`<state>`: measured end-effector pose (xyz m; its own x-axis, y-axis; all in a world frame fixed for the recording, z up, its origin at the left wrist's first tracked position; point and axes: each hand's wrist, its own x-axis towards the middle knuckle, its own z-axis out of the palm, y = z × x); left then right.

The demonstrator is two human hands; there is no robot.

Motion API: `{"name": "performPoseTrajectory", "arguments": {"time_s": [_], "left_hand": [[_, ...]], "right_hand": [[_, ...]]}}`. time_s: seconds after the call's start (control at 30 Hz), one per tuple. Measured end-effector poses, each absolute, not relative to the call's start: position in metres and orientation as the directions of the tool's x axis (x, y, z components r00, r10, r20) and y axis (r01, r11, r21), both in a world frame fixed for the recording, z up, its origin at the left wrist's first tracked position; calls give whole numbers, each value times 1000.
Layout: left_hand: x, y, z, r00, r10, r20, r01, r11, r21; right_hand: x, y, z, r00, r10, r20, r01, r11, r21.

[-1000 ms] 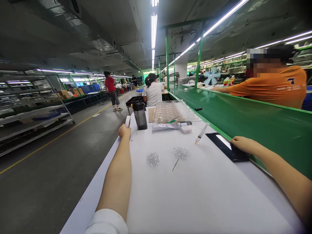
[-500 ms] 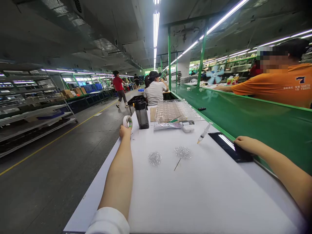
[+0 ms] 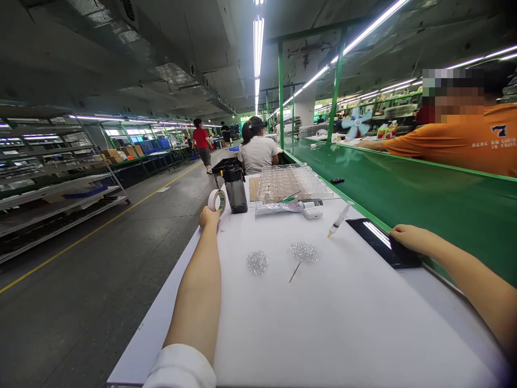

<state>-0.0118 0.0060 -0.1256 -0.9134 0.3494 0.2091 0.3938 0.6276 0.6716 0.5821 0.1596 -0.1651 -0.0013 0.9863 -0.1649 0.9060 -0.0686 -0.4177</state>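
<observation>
At the left edge of the white tabletop [image 3: 307,323], my left hand [image 3: 209,216] is closed on a roll of tape [image 3: 218,200], which stands on its rim. On the other side, my right hand [image 3: 407,237] grips the right edge of a black smartphone [image 3: 377,242] lying by the green conveyor; some of its fingers are hidden. Two piles of tiny clear pieces, a left pile [image 3: 257,262] and a right pile [image 3: 305,252], lie between my arms. A thin stick [image 3: 295,271] touches the right pile. Behind the phone is a syringe [image 3: 339,221] with an amber tip.
A dark bottle [image 3: 235,191] stands beside the tape. Behind the piles are a clear compartment tray [image 3: 294,180], a tube [image 3: 278,208] and a white earbud case [image 3: 312,213]. The green conveyor [image 3: 436,199] runs along the right, with a person in orange [image 3: 456,145] across it.
The roll of tape has turned slightly in my left hand and shifted a little right. My right hand stays at the phone. In the background, a person in red has walked on.
</observation>
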Motion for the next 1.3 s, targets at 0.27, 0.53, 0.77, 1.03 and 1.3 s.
{"name": "performPoseTrajectory", "arguments": {"time_s": [0.27, 0.53, 0.77, 1.03, 1.3], "left_hand": [[-9, 9, -122, -906, 345, 244, 411, 581, 702], [-16, 12, -129, -897, 341, 282, 429, 515, 742], [-20, 15, -132, -901, 377, 214, 404, 551, 730], [-19, 17, -129, -900, 357, 249, 412, 518, 750], [-20, 16, -132, -871, 400, 286, 477, 546, 689]], "right_hand": [[575, 140, -144, -12, 978, -209, 912, -75, -403], [574, 143, -147, -7, 981, -196, 912, -74, -404], [585, 161, -163, -22, 983, -184, 913, -55, -404], [591, 169, -167, -40, 983, -180, 912, -37, -408], [585, 158, -159, -28, 985, -168, 912, -44, -409]]}}
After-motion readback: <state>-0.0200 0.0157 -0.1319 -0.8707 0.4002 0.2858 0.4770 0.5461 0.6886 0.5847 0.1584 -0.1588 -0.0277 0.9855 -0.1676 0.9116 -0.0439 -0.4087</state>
